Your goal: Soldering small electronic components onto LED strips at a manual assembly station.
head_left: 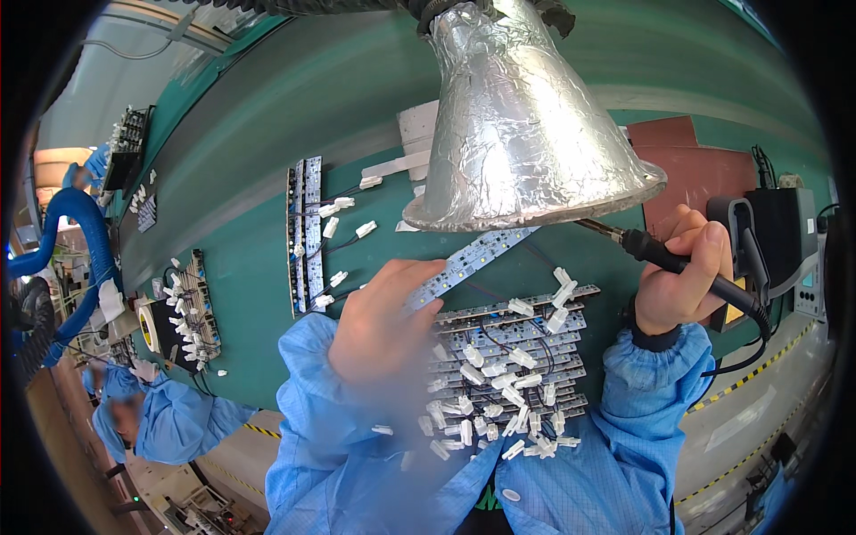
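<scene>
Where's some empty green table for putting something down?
One bare patch of green tabletop lies between the LED strips beyond the left hand and the connector-covered boards at far left; a smaller one, between the soldering iron and the LED strip stack. That stack is crowded with white connectors.

Bright light — glare streaks the foil-covered hood point(535, 125) — while a hazy smear blurs part of the left sleeve point(312, 428); straight edges bow toward a black rim.

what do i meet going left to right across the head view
Blue hose → row of circuit strips → left hand holding one circuit strip → right hand holding a soldering iron → black box
</scene>
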`<move>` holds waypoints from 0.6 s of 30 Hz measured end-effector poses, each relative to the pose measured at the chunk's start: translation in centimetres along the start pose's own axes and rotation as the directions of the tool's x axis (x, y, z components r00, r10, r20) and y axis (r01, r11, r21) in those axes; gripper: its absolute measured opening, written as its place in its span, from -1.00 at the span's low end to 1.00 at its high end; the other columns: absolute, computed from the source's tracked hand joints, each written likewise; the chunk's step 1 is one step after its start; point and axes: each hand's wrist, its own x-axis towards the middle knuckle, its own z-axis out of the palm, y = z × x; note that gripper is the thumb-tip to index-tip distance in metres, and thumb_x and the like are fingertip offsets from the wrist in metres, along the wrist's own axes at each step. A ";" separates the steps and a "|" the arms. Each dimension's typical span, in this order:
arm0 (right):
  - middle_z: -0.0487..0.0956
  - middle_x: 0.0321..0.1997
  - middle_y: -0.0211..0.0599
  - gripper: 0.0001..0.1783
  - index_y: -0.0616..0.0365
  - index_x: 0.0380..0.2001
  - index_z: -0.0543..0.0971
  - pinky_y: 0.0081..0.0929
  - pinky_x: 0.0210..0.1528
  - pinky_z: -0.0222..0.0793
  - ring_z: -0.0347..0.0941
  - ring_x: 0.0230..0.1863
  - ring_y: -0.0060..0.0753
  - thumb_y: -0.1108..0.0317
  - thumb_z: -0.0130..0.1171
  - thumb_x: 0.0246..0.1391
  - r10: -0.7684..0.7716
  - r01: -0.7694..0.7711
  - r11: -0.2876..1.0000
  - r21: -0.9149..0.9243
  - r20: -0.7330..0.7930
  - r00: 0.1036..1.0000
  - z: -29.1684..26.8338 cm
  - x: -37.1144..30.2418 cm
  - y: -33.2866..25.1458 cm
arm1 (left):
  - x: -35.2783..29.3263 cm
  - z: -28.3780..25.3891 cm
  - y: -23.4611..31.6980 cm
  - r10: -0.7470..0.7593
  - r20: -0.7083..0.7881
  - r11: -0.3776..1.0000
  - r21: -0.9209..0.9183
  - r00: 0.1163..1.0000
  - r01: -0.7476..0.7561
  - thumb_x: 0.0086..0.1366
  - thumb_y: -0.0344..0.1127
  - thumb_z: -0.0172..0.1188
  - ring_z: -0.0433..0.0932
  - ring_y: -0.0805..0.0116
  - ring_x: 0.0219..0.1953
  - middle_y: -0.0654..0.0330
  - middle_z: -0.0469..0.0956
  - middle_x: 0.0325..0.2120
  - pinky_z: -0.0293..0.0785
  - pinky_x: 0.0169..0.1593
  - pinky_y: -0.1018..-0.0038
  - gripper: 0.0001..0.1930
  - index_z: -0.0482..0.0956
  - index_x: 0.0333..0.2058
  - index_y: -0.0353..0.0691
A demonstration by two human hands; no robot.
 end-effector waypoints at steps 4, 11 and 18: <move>0.14 -0.76 -0.37 -0.55 0.17 -0.74 0.21 -0.50 -0.57 -0.08 -0.01 -0.70 -0.56 0.27 -0.10 0.24 0.018 -0.018 1.000 0.004 0.019 1.000 -0.2 0.0 0.0 | -0.1 -0.4 -1.1 0.053 0.024 0.999 0.008 0.998 -0.053 0.10 -0.57 0.31 0.60 0.01 -0.18 -0.12 0.58 -0.18 0.48 -0.10 0.33 -0.55 0.50 0.01 -0.41; 0.21 -0.74 -0.34 -0.54 0.21 -0.73 0.26 -0.49 -0.54 -0.05 0.03 -0.66 -0.56 0.26 -0.09 0.25 0.020 -0.019 1.000 -0.022 0.044 0.999 -0.1 -0.3 0.0 | -0.2 -0.5 -1.0 0.008 0.005 0.999 0.041 1.000 -0.008 0.08 -0.54 0.33 0.60 0.01 -0.20 -0.10 0.58 -0.20 0.49 -0.12 0.35 -0.53 0.50 0.01 -0.41; 0.31 -0.69 -0.26 -0.52 0.26 -0.71 0.29 -0.49 -0.49 0.03 0.10 -0.61 -0.54 0.26 -0.08 0.29 0.007 0.006 0.995 -0.104 0.123 0.992 -0.5 -0.7 1.1 | -0.2 -0.1 -0.9 0.067 -0.020 0.994 0.086 0.998 -0.065 0.09 -0.60 0.31 0.59 0.05 -0.22 -0.07 0.58 -0.22 0.49 -0.13 0.39 -0.58 0.52 -0.02 -0.41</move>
